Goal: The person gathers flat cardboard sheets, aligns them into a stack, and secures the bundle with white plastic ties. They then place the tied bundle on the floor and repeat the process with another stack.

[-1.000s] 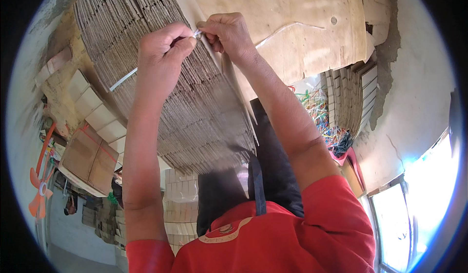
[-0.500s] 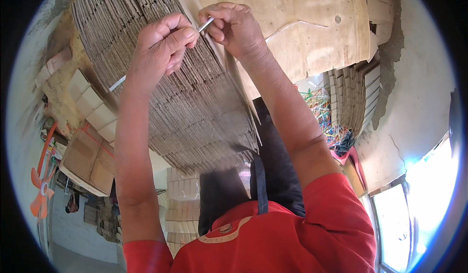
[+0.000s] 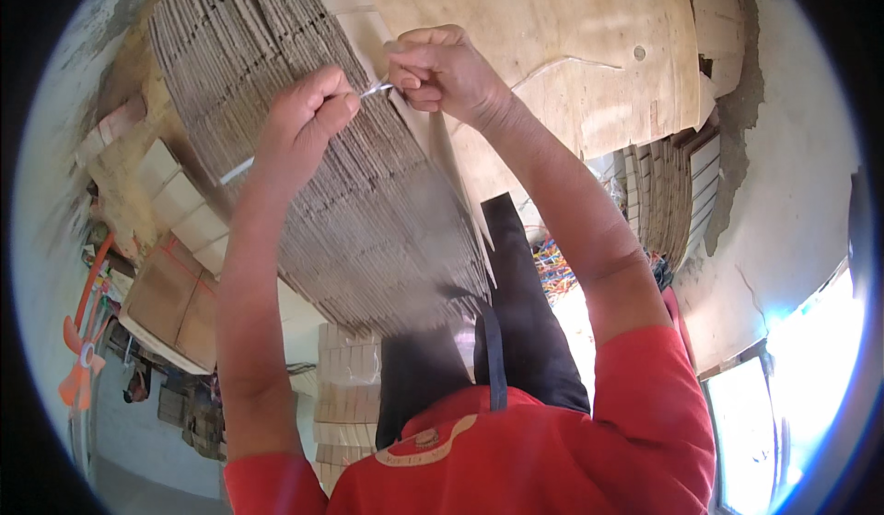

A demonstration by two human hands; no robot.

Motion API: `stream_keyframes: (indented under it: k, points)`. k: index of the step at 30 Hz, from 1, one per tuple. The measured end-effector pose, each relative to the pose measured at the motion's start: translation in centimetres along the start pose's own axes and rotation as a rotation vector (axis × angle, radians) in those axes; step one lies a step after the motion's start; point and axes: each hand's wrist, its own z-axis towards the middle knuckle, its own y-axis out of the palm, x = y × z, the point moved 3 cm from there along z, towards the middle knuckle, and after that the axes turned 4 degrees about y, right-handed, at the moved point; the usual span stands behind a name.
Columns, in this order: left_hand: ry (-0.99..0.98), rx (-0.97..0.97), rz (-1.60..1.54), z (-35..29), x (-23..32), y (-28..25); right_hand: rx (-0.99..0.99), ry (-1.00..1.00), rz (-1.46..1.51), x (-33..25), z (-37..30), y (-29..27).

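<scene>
A white plastic strap (image 3: pixel 376 89) is stretched between my two hands, looking narrow and twisted there. My left hand (image 3: pixel 306 119) is closed with thumb against curled forefinger, pinching one side of it. On the other side my right hand (image 3: pixel 447 75) grips it with curled fingers. Both hands are above a thick stack of folded corrugated cardboard (image 3: pixel 359 211), its layered edges facing up. Part of the strap shows across the stack beside my left wrist. Past my right wrist, a loose white end lies curved on a plywood board. My fingers hide the exact grip.
The plywood board (image 3: pixel 589 18) adjoins the stack on the right. More stacked cardboard (image 3: pixel 663 184) stands beyond it, near a heap of coloured straps (image 3: pixel 555 271). At left are a tied cardboard bundle (image 3: pixel 170 289) and an orange fan (image 3: pixel 78 360).
Both hands have come slightly nearer to me. The strap stretch between them now looks thinner and twisted, with the hands still close together. More of my right trouser leg shows.
</scene>
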Motion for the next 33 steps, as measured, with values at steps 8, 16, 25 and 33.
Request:
stream_keyframes:
  k: [8, 16, 25, 33]
  points:
    - [0.068, 0.043, -0.095, 0.1, -1.0, 0.3, 0.058, -0.412, -1.236, -1.4, -1.8, -1.3]
    - [0.134, 0.052, -0.087, 0.2, -0.6, 0.2, -0.081, -0.092, 0.197, 0.7, -1.0, 1.3]
    - [0.057, 0.006, -0.098, 0.1, -0.6, -0.3, 0.103, -0.034, -0.102, 1.0, 0.7, 1.1]
    - [0.203, 0.184, 0.356, -1.8, 1.4, 0.4, 0.322, -0.050, -0.066, 1.4, 0.3, 2.2]
